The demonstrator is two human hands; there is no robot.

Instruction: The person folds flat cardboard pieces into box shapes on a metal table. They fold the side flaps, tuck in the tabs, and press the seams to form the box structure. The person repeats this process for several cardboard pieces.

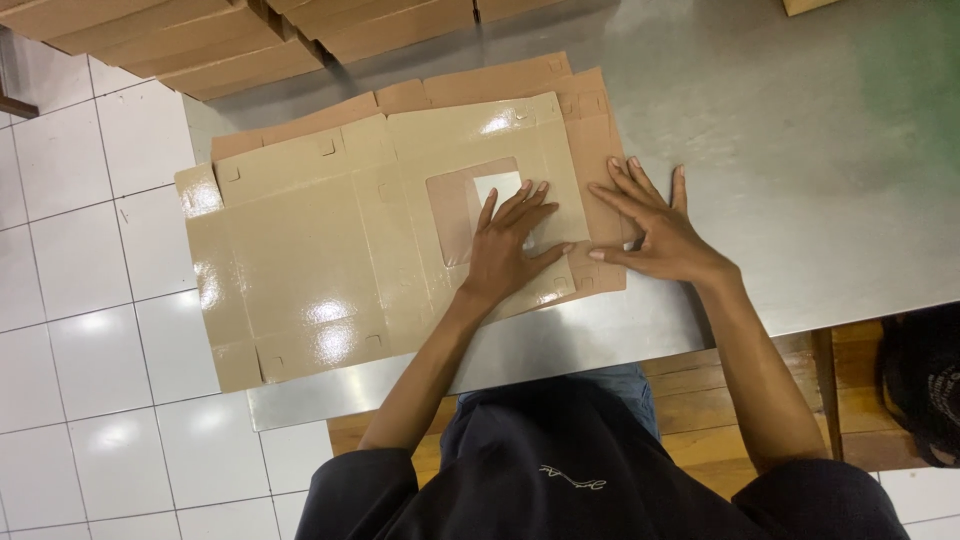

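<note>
A flat, glossy tan cardboard box blank (pixel 300 250) lies unfolded on a steel table (pixel 800 150), overhanging its left edge. It has a square window cut-out (pixel 460 205) covered by clear film. My left hand (pixel 510 245) presses flat on the blank just right of the window, fingers spread. My right hand (pixel 655 225) rests flat at the blank's right edge, fingers on a matte brown side flap (pixel 600 150). Neither hand grips anything. A second brown blank edge (pixel 480 85) shows beneath, along the far side.
Stacks of flat brown cardboard (pixel 200 45) sit at the table's far left. White floor tiles (pixel 80 300) lie to the left. A wooden bench (pixel 700 390) runs under the table's near edge. A dark object (pixel 925 385) is at the right.
</note>
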